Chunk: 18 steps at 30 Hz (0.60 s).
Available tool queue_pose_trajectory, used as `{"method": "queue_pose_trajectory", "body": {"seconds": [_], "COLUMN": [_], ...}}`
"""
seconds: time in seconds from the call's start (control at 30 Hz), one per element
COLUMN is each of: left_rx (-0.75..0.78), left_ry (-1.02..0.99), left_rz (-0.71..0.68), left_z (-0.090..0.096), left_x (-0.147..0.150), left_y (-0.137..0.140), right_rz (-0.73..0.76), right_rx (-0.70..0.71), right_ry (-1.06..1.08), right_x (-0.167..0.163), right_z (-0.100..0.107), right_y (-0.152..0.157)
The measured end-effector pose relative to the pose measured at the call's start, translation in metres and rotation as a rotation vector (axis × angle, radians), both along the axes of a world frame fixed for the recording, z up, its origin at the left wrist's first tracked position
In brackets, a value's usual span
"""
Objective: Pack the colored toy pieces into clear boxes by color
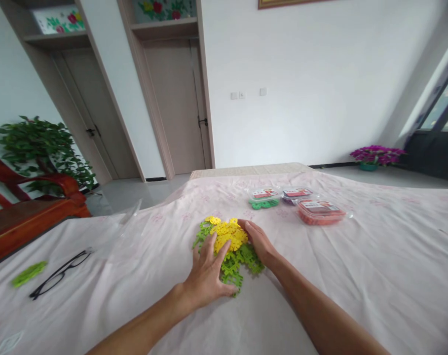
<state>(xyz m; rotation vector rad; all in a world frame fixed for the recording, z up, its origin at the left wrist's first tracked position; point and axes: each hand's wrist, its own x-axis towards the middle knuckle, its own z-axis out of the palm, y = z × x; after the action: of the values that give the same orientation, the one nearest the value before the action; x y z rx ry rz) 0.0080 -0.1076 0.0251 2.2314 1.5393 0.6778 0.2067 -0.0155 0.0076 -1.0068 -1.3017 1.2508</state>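
A cluster of yellow snowflake-shaped plastic pieces (pixel 229 235) sits on top of green plastic pieces (pixel 230 267) in the middle of the cloth. My left hand (pixel 209 271) lies over the near left side of the cluster with its fingers spread, touching both colours. Around the right edge curves my right hand (pixel 259 241), fingers stretched along the yellow pieces and partly hidden behind them. Neither hand visibly lifts anything. Whether the pieces are joined or loosely heaped, I cannot tell in full.
Clear boxes of green (pixel 264 198), purple (pixel 296 194) and red pieces (pixel 320 212) stand beyond my hands on the pink-white cloth (pixel 387 256). Black-framed glasses (pixel 61 273), a flat green piece (pixel 29 274) and a clear plastic bag (pixel 120 224) lie left.
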Motion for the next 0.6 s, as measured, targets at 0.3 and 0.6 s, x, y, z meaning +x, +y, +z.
{"method": "queue_pose_trajectory", "body": {"seconds": [0.3, 0.6], "left_rx": [0.314, 0.692], "left_ry": [0.128, 0.005], "left_rz": [0.05, 0.107], "left_z": [-0.009, -0.028], "left_x": [0.018, 0.014], "left_y": [0.059, 0.069], "right_rz": [-0.03, -0.615], "right_rx": [0.0, 0.282], "right_ry": [0.109, -0.483], "right_x": [0.007, 0.066], "right_z": [-0.007, -0.009], "right_y": [0.009, 0.044]}}
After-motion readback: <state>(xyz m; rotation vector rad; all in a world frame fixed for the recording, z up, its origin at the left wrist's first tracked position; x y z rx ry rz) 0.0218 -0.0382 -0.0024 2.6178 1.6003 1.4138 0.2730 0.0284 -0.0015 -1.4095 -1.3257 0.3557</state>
